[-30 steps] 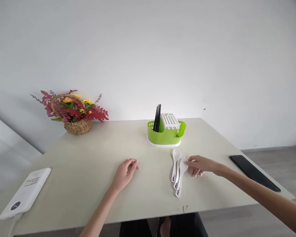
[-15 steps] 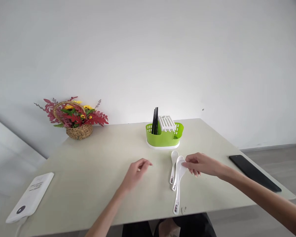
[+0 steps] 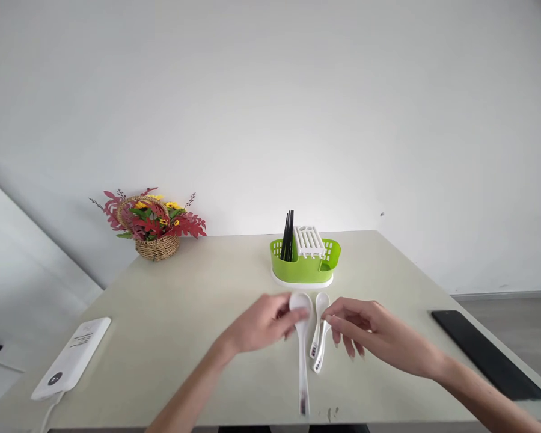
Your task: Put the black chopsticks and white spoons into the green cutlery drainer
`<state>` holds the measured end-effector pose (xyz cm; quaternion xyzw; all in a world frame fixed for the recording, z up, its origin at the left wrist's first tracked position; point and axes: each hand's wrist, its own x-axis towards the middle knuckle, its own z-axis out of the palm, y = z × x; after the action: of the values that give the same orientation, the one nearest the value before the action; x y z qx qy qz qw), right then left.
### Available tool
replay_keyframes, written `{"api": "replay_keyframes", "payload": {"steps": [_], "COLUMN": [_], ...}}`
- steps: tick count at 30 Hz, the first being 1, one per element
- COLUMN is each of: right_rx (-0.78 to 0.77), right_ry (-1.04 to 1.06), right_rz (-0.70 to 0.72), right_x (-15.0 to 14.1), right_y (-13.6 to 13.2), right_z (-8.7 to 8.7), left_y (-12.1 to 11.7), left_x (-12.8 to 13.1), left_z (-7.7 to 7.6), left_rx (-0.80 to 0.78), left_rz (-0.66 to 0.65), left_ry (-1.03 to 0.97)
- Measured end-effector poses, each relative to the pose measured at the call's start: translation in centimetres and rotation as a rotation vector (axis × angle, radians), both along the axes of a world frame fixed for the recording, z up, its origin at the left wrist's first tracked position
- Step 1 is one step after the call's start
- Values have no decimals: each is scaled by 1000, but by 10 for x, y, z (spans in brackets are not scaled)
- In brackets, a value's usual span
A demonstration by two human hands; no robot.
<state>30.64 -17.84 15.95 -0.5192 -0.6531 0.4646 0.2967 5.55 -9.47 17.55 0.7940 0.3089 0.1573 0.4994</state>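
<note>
My left hand (image 3: 270, 325) pinches the bowl of a long white ladle (image 3: 303, 361), whose handle points toward the table's front edge. My right hand (image 3: 369, 331) has thumb and forefinger closed at the bowl end of a short white spoon (image 3: 321, 352); those fingers hide most of its bowl. Between the hands, a second short white spoon (image 3: 321, 302) lies with its bowl facing up, close against the one at my right fingertips. Dark printed marks show at the handle ends.
Behind the spoons stands a green utensil caddy (image 3: 297, 273) with a white slotted top, and black chopsticks (image 3: 287, 237) upright in it. A flower basket (image 3: 157, 248) sits back left, a white power bank (image 3: 74, 355) with a cable left, a black phone (image 3: 487, 352) right.
The ladle has passed from my right hand to my left and shifted left, apart from the short spoons. My right fingers are now at a short spoon. The view has tilted slightly.
</note>
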Motion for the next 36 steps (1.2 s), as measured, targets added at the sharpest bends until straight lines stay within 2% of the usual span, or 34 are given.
{"api": "replay_keyframes", "payload": {"steps": [3,5,8,11,12,15,19,28,31,36], "right_rx": [14,18,48,57,31,6,10,82,81,79], "right_ry": [-9,28,191,240,255,260,242,266,265,261], "right_rz": [-103,-223,-430,-554,-546,-574,-593,-731,-738,-754], "right_x": [26,48,76,90,91,88,82,66,65,66], "right_y": [3,5,5,2,1,-2,-3,-2,-2,-1], "right_z": [-30,-58,-106,-149,-160,-184,-190,-180,-179,-180], "left_y": [30,51,81,108,117,139,160,192,199,204], "left_x": [-25,-39,-51,-46,-42,-27,-8,9,11,15], "left_z": [16,28,41,43,41,30,13,-34,-43,-47], "left_rx": [66,152,272,287,274,242,239,100,138,157], "left_rz": [218,355,533,557,535,464,429,218,195,214], "left_ry": [-72,-130,-204,-252,-258,-262,-225,-98,-86,-55]}}
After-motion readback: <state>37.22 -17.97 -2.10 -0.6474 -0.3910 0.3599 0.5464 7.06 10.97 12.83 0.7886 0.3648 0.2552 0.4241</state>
